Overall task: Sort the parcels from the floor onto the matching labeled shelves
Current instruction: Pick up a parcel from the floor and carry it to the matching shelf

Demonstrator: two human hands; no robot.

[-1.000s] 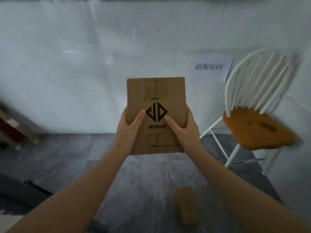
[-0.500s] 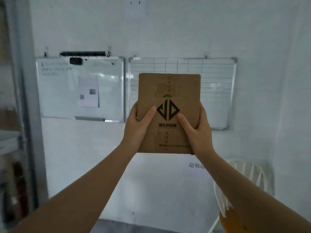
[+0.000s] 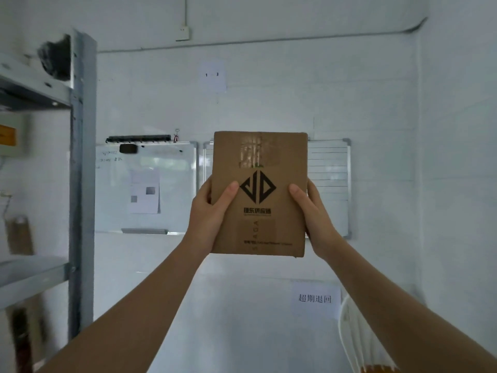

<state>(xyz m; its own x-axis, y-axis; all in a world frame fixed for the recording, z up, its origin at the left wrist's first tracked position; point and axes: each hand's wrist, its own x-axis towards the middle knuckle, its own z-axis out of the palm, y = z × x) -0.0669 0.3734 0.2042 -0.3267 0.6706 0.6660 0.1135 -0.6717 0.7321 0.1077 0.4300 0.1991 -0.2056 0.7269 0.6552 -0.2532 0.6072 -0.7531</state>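
A flat brown cardboard parcel (image 3: 259,157) with a black diamond logo and clear tape is held upright at chest height in front of the white wall. My left hand (image 3: 208,215) grips its left edge, thumb on the front face. My right hand (image 3: 313,214) grips its right edge the same way. A grey metal shelf rack (image 3: 80,184) stands at the far left, with a blurred brown parcel (image 3: 20,235) on one level and a dark item (image 3: 55,59) on top.
Two whiteboards (image 3: 145,184) hang on the wall behind the parcel. A paper marked 1 and 3 (image 3: 212,75) is stuck higher up. A paper label with printed characters (image 3: 314,298) is lower right, beside a white chair back (image 3: 357,343).
The view has tilted up from the floor and chair to the wall and then left, bringing the shelf rack into sight. Both hands kept hold of the parcel in front of me.
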